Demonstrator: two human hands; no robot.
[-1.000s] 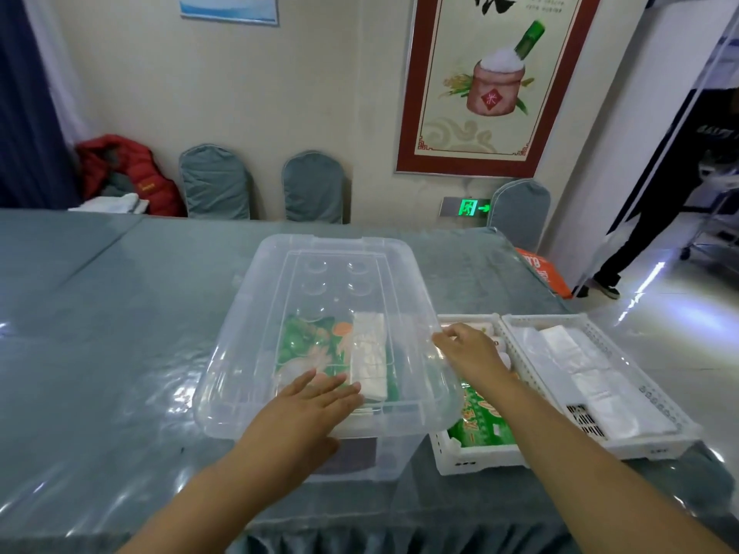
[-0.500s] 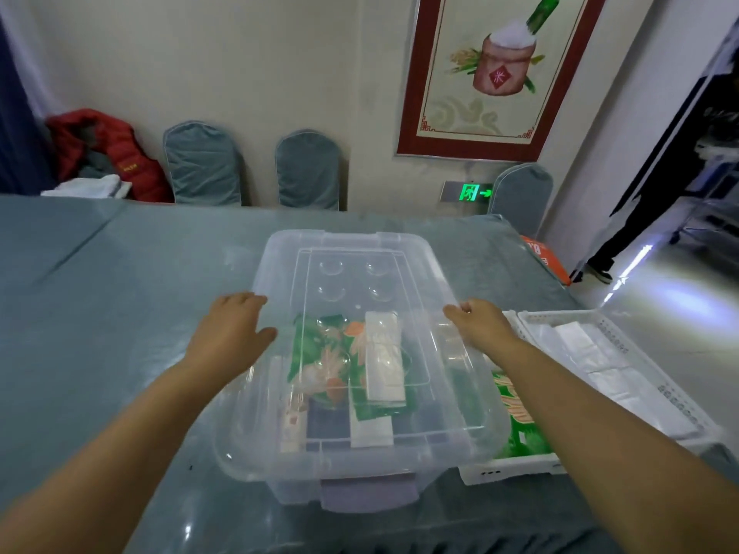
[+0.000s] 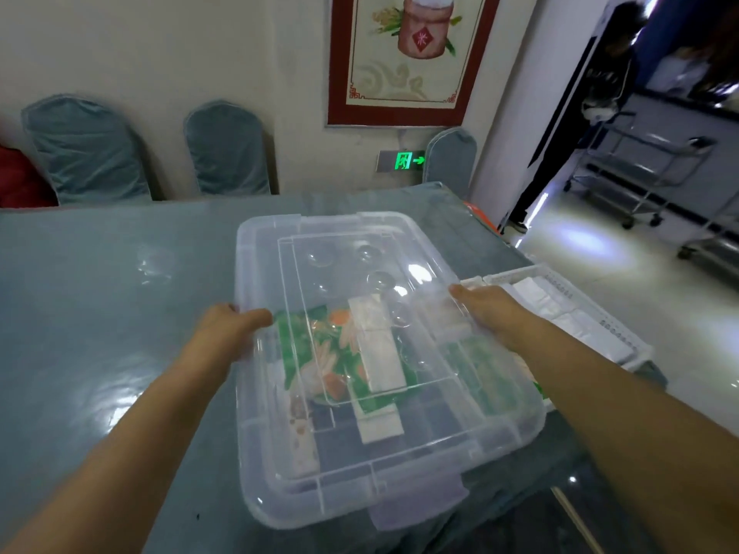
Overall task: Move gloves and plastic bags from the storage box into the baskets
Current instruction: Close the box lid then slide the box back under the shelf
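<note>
The clear storage box (image 3: pixel 384 453) sits at centre on the counter (image 3: pixel 100 333), its transparent lid (image 3: pixel 360 273) gripped at both long edges: left hand (image 3: pixel 232 329) at 9 o'clock, right hand (image 3: pixel 484 309) at 3 o'clock. Through the lid show green printed packets (image 3: pixel 320 353) and white folded packs (image 3: pixel 378 353). White baskets (image 3: pixel 624 345) lie at 3 o'clock, holding clear bags (image 3: pixel 560 313).

A clear, colourless storage box lid (image 3: pixel 360 273) over green packets printed with orange and white (image 3: pixel 320 353), a white basket (image 3: pixel 624 337), a glossy grey-blue tablecloth (image 3: pixel 100 313), grey-blue chair covers (image 3: pixel 84 149), and a red-framed cream poster (image 3: pixel 404 58).
</note>
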